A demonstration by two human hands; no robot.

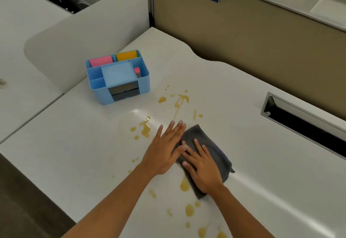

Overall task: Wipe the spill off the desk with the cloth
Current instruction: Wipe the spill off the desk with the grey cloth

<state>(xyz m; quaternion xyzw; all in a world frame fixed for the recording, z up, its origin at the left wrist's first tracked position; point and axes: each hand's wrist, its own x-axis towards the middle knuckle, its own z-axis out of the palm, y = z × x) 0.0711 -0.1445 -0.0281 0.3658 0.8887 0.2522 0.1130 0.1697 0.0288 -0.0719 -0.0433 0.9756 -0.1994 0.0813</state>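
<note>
Currently, from the head camera, your right hand (203, 170) lies flat with its fingers spread on the dark grey cloth (207, 149), pressing it to the white worktop (234, 91); it pinches nothing. Your left hand (166, 149) lies just beside it, palm down and fingers spread, its thumb touching the cloth's left edge while the other fingers rest on the bare worktop. The cloth sits folded, roughly in the middle of the worktop, angled from upper left to lower right, with one corner sticking out past your right hand.

The yellow-brown spill (182, 100) lies scattered in drops and streaks all around the cloth: a cluster farther out ahead of your fingers, a puddle just left of your left hand, and more blotches close to you between your forearms. One blotch touches the cloth's near left edge.

A blue desk organiser (119, 86) stands farther left, apart from the spill, holding pink and orange pads. A cable slot (299, 121) opens to the right.
</note>
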